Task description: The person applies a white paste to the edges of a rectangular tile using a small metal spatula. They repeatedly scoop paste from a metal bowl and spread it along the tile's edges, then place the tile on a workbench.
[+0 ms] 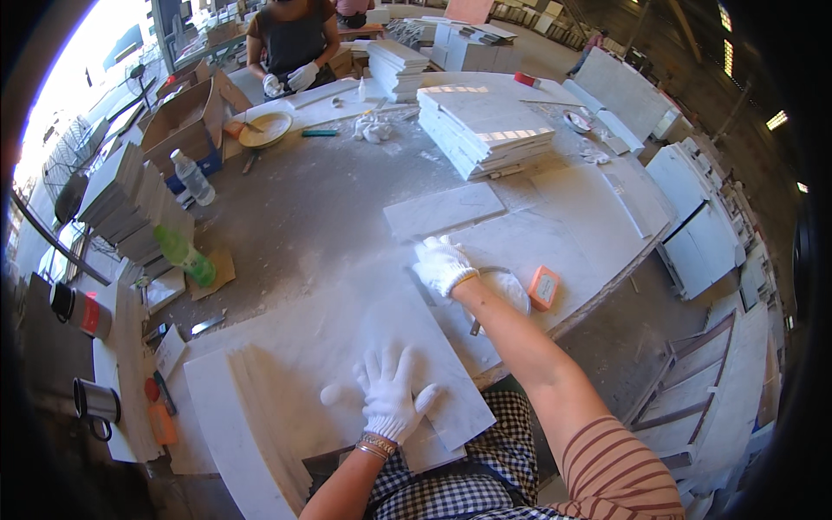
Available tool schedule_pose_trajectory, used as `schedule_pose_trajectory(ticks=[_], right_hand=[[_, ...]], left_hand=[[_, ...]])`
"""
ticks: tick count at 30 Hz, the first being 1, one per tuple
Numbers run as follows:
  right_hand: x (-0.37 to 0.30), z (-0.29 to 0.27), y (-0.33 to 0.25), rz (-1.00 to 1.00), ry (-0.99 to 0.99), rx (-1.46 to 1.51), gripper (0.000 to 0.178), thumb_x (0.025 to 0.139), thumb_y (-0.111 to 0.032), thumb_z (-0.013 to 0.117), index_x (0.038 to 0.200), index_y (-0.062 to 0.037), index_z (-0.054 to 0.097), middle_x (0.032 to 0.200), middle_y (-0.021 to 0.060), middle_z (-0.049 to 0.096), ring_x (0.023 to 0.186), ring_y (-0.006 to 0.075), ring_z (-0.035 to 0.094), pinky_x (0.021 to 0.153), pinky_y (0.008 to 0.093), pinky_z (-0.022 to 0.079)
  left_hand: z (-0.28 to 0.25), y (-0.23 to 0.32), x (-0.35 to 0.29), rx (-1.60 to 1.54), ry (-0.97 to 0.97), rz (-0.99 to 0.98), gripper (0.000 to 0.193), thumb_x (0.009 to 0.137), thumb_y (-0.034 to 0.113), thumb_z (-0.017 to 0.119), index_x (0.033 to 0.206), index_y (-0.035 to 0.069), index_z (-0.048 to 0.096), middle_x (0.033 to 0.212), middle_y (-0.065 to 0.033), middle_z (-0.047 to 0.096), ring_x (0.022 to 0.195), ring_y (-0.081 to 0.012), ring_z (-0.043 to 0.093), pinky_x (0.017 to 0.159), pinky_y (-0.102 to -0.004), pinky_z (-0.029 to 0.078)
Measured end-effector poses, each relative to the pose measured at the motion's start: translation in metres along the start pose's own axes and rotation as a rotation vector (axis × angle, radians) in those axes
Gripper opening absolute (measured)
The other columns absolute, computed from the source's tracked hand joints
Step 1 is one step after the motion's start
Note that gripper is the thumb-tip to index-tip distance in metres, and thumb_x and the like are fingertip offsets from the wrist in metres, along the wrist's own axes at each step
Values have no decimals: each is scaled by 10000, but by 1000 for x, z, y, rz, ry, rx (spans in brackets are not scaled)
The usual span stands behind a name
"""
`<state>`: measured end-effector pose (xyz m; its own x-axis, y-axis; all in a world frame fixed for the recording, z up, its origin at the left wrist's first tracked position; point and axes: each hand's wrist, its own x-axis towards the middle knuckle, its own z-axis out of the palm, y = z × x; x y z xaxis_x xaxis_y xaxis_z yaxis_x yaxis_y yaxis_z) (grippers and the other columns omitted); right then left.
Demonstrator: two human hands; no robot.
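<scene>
A flat white marble tile lies on the table before me, hazy with dust toward its far side. My left hand, in a white knit glove, rests on its near part with the fingers spread. My right hand, gloved too, is at the tile's far right edge, its fingers bent and close together; whatever is under them is hidden. Beneath my right forearm a round whitish dish is partly covered. Next to it stands an orange box. Beyond my right hand lies another marble tile.
Stacked tiles stand at the far right, more at the near left. Along the left are a green bottle, a clear bottle and metal mugs. Across the table, a gloved person stands near a cardboard box.
</scene>
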<state>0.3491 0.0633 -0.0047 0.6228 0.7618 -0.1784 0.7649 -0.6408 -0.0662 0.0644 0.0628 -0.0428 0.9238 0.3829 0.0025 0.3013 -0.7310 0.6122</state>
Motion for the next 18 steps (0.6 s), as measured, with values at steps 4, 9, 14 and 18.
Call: schedule_pose_trajectory(ticks=[4,9,14,18], right_hand=[[-48,-16,8,-100,345,278,335,956,-316,688,1197,-93,753,1195,165,736,1134,348,683,974,458,537],[-153,-30,1,-52,290,864,255,907,-175,807,1096,-6,779,980,116,782,782,143,723,718,308,577],[-227,3,-10,111,22,1334,244,981,-72,727,1209,9,749,978,16,762,800,75,686,701,260,565],[-259,31,-7,-281,201,557,315,922,-108,757,1234,-69,741,948,107,738,821,244,707,737,369,571]], left_hand=[[3,-2,0,13,8,1,846,919,493,727,1571,32,450,1686,-293,292,1531,-603,218,1250,-712,101],[11,-9,-2,4,54,2,735,960,396,665,1574,53,452,1686,-302,287,1520,-610,232,1246,-715,100],[20,-16,-4,-79,179,16,593,1027,283,580,1572,75,477,1686,-246,338,1552,-529,257,1280,-642,110],[29,-21,-6,-159,294,25,527,1047,200,557,1558,78,506,1669,-206,400,1558,-447,316,1301,-570,144]])
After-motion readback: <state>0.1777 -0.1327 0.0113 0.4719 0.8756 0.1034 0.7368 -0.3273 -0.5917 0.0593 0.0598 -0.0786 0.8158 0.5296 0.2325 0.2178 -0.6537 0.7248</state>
